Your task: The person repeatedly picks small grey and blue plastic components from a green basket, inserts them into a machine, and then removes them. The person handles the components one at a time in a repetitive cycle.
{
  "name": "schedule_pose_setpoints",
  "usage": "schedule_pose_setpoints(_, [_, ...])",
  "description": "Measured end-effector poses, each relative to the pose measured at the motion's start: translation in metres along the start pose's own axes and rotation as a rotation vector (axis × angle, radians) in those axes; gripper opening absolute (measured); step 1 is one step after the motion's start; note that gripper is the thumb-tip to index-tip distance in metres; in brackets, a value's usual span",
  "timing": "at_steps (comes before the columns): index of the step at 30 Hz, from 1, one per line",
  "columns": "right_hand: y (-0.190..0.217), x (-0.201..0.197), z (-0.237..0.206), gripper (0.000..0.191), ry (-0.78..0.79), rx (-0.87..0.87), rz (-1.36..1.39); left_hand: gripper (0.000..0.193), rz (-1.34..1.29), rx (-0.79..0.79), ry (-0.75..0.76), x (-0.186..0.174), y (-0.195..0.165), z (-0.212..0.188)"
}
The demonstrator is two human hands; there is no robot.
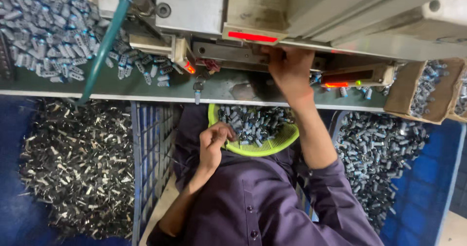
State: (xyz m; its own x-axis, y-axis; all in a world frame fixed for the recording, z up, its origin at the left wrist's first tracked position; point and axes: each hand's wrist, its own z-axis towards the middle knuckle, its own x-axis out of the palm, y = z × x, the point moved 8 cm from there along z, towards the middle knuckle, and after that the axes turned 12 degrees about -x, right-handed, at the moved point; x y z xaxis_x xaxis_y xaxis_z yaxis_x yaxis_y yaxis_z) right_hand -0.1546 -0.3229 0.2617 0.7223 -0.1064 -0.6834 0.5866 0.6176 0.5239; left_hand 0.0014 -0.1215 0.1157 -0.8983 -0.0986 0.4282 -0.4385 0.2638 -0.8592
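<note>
Fingers of the right hand (pixel 290 68) are curled up under the machine's lower edge at upper centre of the frame, at the metal slot (pixel 228 53) below the red-lit bar (pixel 253 37); they seem to pinch a small part there, though the tips are hidden and I cannot tell for sure. Fingers of the left hand (pixel 214 139) are bent narrow at the rim of the yellow-green basket (pixel 272 146), touching the small grey metal parts (pixel 253 122) heaped in it at centre frame. A good seating would likely need the part squared to the slot before pushing, with fingertips kept off the moving edge, while the other hand readies one piece alone, not a clump. Outward, the green worktop (pixel 219 88) carries loose parts and a dangling key (pixel 197 88). A teal hose (pixel 104 46) slants across the upper left. Blue crates at lower left (pixel 141 168) and right (pixel 428 178) hold dark scrap and more parts, and a cardboard box (pixel 404 88) sits at upper right
</note>
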Motion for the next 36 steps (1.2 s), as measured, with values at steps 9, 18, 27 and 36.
schedule_pose_setpoints(9, [0.083, 0.036, -0.114, 0.037, 0.186, -0.114, 0.343, 0.015, 0.067, -0.083, -0.016, -0.003, -0.024, 0.004])
schedule_pose_setpoints(18, [0.025, 0.064, -0.196, 0.022, 0.027, 0.397, 0.554, 0.017, 0.501, 0.194, -0.027, 0.024, -0.074, 0.015])
schedule_pose_setpoints(27, [0.017, 0.083, -0.204, 0.038, -0.228, 0.517, 1.103, 0.013, 0.553, 0.177, -0.064, 0.027, -0.089, 0.007])
schedule_pose_setpoints(36, [0.002, 0.029, -0.158, 0.044, -0.486, 0.351, 1.129, 0.027, -0.114, -0.259, 0.287, -0.021, -0.047, -0.013])
